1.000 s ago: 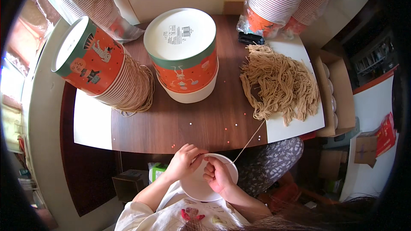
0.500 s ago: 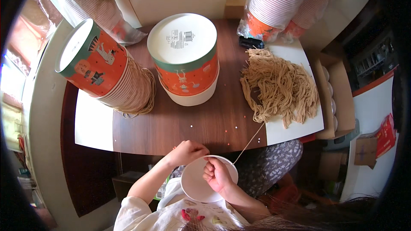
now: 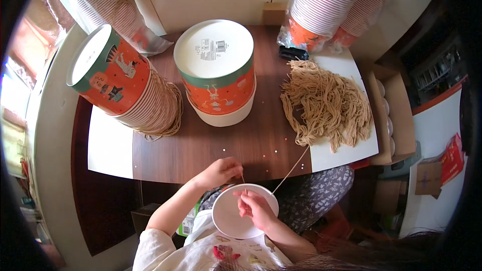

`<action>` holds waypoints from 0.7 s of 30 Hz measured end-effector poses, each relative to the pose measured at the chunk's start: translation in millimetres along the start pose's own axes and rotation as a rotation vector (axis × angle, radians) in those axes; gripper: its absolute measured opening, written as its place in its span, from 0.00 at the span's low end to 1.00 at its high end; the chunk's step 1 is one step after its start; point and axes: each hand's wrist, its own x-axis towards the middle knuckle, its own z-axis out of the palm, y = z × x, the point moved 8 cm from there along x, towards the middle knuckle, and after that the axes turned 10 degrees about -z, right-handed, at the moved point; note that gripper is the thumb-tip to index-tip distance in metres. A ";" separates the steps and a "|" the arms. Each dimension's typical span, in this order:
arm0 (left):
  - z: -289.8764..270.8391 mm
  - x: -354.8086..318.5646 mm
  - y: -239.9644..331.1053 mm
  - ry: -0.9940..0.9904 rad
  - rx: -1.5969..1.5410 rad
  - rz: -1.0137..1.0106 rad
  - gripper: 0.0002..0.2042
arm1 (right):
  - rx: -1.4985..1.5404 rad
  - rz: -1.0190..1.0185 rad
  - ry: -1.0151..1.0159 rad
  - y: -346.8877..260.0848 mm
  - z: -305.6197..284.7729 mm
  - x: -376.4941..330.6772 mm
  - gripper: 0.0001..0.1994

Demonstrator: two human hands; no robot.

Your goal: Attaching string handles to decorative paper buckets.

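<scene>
A white-lined paper bucket (image 3: 225,218) rests in my lap, its open mouth facing up. Just beyond its far rim, my left hand (image 3: 223,171) pinches the end of a thin tan cord (image 3: 243,176) that runs down to the rim. Inside the mouth, my right hand (image 3: 256,210) is closed, with a short piece of cord showing at its fingertips. From the bucket's right rim, a length of cord (image 3: 291,170) stretches up to a loose heap of tan cords (image 3: 329,103) on the table's right side.
An upturned orange and green bucket (image 3: 218,93) stands mid-table. Left of it leans a stack of similar buckets (image 3: 118,78) draped with cords. Bagged bucket stacks (image 3: 326,7) stand at the back. Near the heap lies a black object (image 3: 293,52); a cardboard box (image 3: 401,120) sits right of the table.
My left hand has lifted up and away from the rim, drawing the cord end out. The right hand has shifted slightly down inside the mouth.
</scene>
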 end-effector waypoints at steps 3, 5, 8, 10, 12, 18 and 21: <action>-7.7 -6.8 12.3 -0.001 -0.259 0.088 0.08 | -0.574 -0.364 -0.125 -24.0 3.2 -10.9 0.11; -10.4 -15.3 24.7 -0.005 -0.585 0.055 0.05 | -0.914 -0.512 -0.089 -50.3 9.6 -26.3 0.11; -13.5 -22.2 35.5 -0.072 -0.649 0.107 0.06 | -1.277 -0.817 0.004 -84.5 22.7 -41.4 0.11; -5.9 -25.5 46.0 -0.049 -0.491 0.133 0.06 | -1.395 -0.860 0.037 -104.4 29.2 -46.0 0.11; 6.3 -29.4 53.3 0.006 -0.261 0.057 0.05 | -1.309 -0.858 0.020 -123.6 35.8 -45.4 0.11; 32.8 -10.8 44.1 -0.073 0.082 0.222 0.08 | -1.080 -0.944 -0.070 -156.9 35.9 -17.7 0.10; 34.5 -8.9 44.7 -0.109 0.138 0.156 0.10 | -1.002 -0.922 -0.125 -161.8 31.3 7.6 0.09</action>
